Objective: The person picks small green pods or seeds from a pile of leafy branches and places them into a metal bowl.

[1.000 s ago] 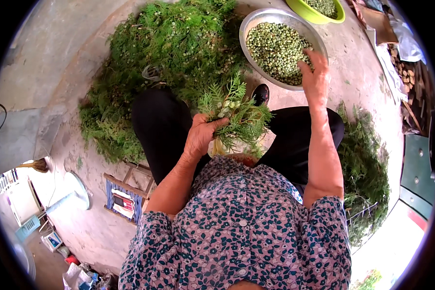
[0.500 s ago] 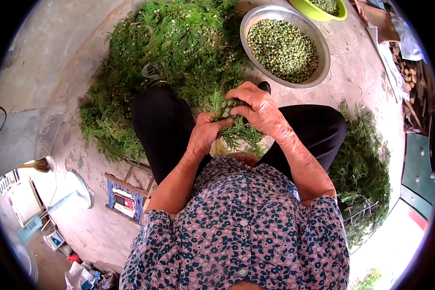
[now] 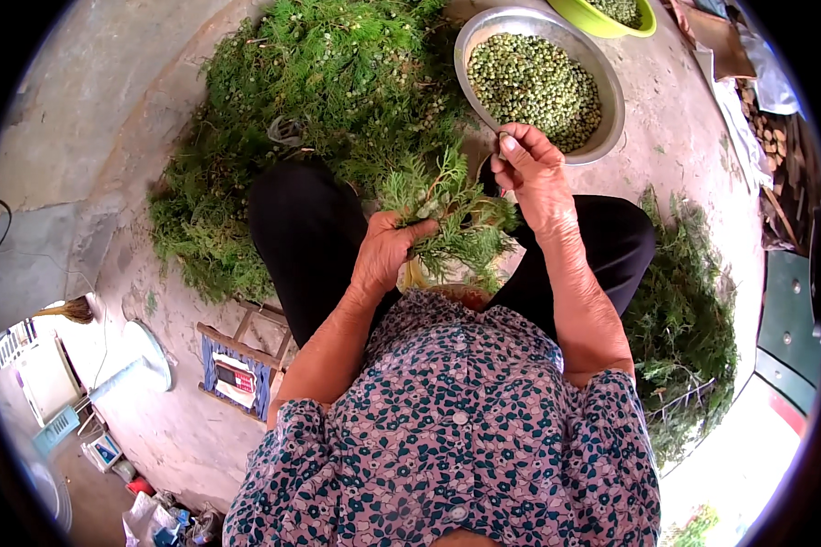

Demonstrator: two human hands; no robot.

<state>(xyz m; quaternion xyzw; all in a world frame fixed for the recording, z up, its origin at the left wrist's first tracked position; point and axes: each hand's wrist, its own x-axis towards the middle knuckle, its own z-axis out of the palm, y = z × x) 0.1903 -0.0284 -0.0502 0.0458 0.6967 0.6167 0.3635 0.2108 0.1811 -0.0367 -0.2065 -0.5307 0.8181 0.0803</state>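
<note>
My left hand [image 3: 385, 248] grips a bunch of green feathery sprigs [image 3: 454, 217] over my lap, between my knees in black trousers. My right hand [image 3: 531, 171] is raised just right of the bunch, its fingertips pinched on a small green seed, close to the near rim of a metal bowl [image 3: 611, 114] full of small green seeds [image 3: 531, 84]. Whether the pinched fingers still touch the sprigs I cannot tell.
A big heap of the same green sprigs [image 3: 310, 100] lies on the concrete ground ahead and to my left. A smaller pile of sprigs [image 3: 684, 319] lies at my right. A yellow-green bowl [image 3: 607, 20] of seeds stands beyond the metal bowl. A small wooden stool [image 3: 237, 360] is at my left.
My right hand came back from the metal bowl to the bunch, closed on it, and has now lifted away toward the bowl with pinched fingers. My left hand kept its hold.
</note>
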